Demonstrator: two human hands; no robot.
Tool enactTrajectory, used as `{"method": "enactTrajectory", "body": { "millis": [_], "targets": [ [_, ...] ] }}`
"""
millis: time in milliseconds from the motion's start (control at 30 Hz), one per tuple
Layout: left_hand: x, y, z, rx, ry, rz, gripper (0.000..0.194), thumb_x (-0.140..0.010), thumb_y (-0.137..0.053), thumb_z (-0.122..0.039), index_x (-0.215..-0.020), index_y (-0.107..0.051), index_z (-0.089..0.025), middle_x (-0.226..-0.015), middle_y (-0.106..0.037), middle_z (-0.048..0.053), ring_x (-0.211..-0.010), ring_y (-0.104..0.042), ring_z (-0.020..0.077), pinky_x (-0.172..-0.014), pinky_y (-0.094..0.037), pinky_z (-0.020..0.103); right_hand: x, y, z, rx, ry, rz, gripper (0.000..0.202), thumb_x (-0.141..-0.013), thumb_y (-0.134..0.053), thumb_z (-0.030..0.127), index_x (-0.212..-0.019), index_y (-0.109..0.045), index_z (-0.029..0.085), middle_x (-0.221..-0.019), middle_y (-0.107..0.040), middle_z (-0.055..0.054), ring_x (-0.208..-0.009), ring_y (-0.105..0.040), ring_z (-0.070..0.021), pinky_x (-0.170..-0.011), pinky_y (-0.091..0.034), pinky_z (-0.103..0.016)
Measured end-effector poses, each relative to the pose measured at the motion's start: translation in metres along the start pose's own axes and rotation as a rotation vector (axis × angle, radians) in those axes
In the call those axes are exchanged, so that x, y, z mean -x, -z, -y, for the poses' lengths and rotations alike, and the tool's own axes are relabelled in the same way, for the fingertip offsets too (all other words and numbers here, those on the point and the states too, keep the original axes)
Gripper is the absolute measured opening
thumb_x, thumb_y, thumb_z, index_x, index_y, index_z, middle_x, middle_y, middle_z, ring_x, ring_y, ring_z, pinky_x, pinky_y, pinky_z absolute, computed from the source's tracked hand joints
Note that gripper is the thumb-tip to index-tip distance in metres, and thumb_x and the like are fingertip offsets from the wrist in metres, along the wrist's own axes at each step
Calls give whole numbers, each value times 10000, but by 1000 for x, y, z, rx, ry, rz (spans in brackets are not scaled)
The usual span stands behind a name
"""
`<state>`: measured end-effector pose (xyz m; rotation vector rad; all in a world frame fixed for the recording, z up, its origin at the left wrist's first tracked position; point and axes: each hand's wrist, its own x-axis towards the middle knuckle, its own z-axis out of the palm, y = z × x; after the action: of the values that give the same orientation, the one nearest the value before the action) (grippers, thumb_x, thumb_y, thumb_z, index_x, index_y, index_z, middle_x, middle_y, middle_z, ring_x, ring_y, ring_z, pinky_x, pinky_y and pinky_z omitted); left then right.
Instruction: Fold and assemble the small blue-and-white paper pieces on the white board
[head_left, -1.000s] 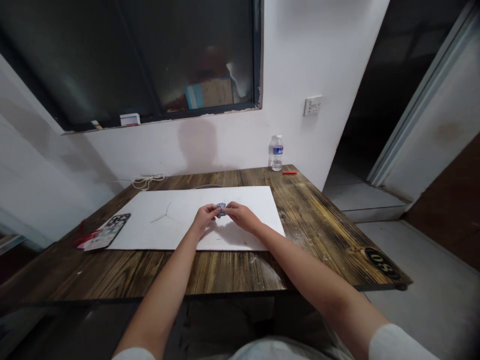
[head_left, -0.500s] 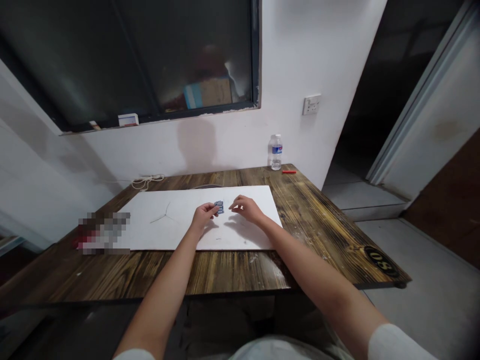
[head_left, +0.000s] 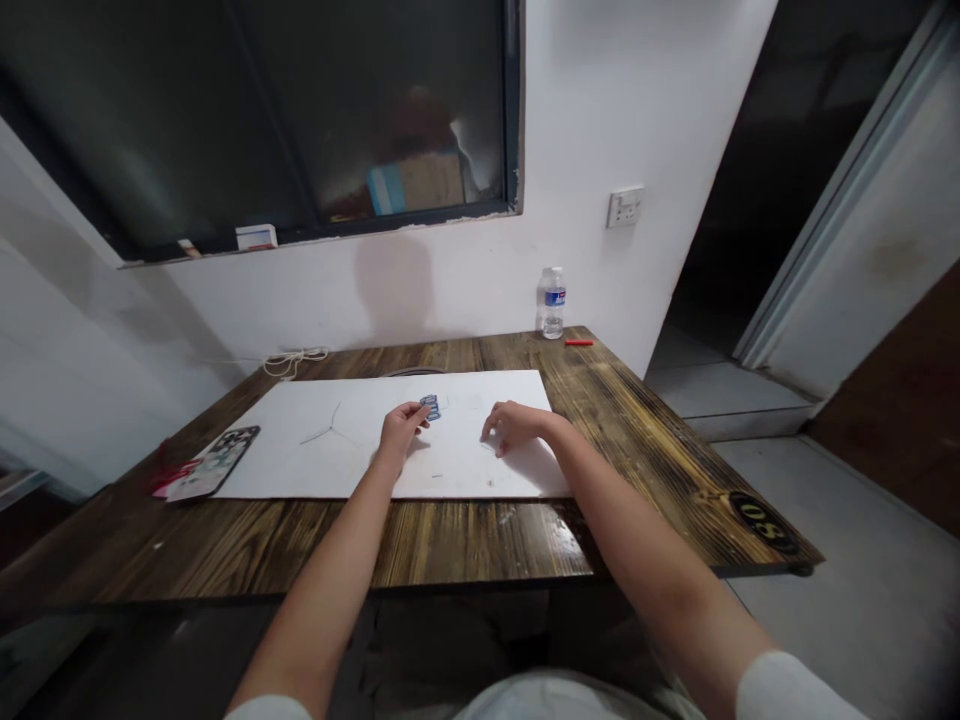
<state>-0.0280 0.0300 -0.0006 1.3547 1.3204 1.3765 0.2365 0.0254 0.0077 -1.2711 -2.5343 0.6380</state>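
Observation:
My left hand (head_left: 403, 428) pinches a small flat blue piece (head_left: 430, 407) with pale, dark-edged bars between thumb and fingers, just above the white board (head_left: 285, 465). What exactly the piece is cannot be made out. To its right, my right hand (head_left: 514, 425) reaches down at the board's right part. Its fingers curve downward with thumb and forefinger apart, the tips at or close to the surface. Nothing shows between them. Faint small marks or bits lie on the board near that hand, and a short dark sliver (head_left: 437, 476) lies near the front edge.
The board lies on a dark wooden table (head_left: 480, 550). A phone-like patterned case (head_left: 217, 465) overlaps its left end. Thin wire-like lines (head_left: 331, 428) show at left. Further back are a white cord (head_left: 296, 360), a water bottle (head_left: 553, 303) and a red stick (head_left: 579, 342).
My right hand has moved right and down, away from the blue piece to the board. The left hand has shifted slightly left and tilted the piece.

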Motion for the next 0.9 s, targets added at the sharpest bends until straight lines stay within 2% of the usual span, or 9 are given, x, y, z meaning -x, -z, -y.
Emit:
{"method": "enactTrajectory", "body": {
  "millis": [200, 467, 700, 900],
  "targets": [
    [-1, 0, 2, 1, 12, 8, 501, -513, -830, -574, -768, -672, -173, -627, -645, 5, -565, -571, 122, -502, -394, 220, -7, -6, -3, 91, -27, 26, 450, -539, -875, 193, -972, -796, 288, -981, -727, -33, -834, -654, -188, -709, -470, -230],
    [0, 0, 0, -7, 30, -6, 480, -516, -832, -561, -759, -672, -180, -627, -648, 9, -574, -569, 126, -495, -399, 220, -8, -9, -5, -2, -25, 38, 350, -563, -844, 185, -905, -791, 233, -895, -736, -23, -777, -651, -171, -638, -445, -216],
    [0, 1, 1, -14, 14, -7, 497, -503, -838, -573, -761, -675, -181, -649, -658, 14, -578, -587, 136, -495, -411, 227, -8, -9, 3, -21, -54, 5, 259, -590, -841, 210, -838, -765, 222, -828, -736, 2, -723, -627, -153, -586, -405, -207],
    [-1, 2, 3, -17, 11, 14, 474, -532, -838, -559, -772, -682, -182, -664, -667, 16, -594, -596, 133, -520, -425, 229, -6, -6, 12, -16, -46, -25, 235, -657, -801, 227, -885, -749, 208, -868, -736, -14, -724, -621, -147, -583, -395, -206]
  ]
}}
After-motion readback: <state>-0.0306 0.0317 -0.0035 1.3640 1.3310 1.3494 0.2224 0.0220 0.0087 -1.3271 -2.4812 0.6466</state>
